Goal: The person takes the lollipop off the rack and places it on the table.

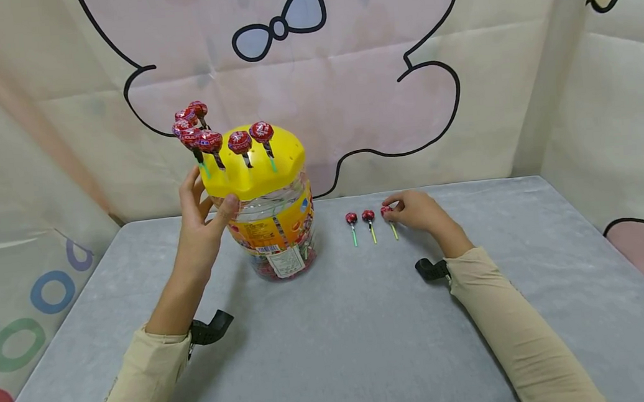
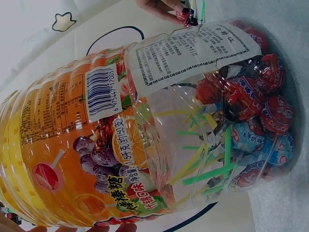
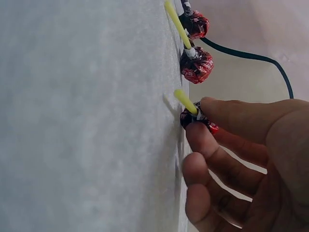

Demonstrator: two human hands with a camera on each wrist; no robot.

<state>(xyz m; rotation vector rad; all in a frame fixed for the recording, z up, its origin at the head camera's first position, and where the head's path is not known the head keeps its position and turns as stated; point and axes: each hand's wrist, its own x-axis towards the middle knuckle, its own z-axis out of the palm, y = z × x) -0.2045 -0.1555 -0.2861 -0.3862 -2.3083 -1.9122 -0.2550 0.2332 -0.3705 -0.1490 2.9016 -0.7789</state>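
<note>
A clear plastic candy jar (image 1: 270, 226) with an orange label and a yellow lid (image 1: 282, 157) stands left of centre on the table. Several red-wrapped lollipops (image 1: 240, 142) stick up from the lid. My left hand (image 1: 198, 234) holds the jar by its upper left side, thumb near the lid's front edge. To the right, my right hand (image 1: 417, 212) pinches a red lollipop (image 3: 185, 101) with a yellow stick between thumb and forefinger, just under its head. Beside it lie two more lollipops, one yellow-sticked (image 1: 368, 215) and one green-sticked (image 1: 351, 219).
Wrapped lollipops (image 2: 248, 99) fill the jar's bottom, seen through the clear wall. A grey cloth covers the table (image 1: 332, 350). Behind its far edge hangs a printed curtain (image 1: 493, 89), with more curtain at both sides.
</note>
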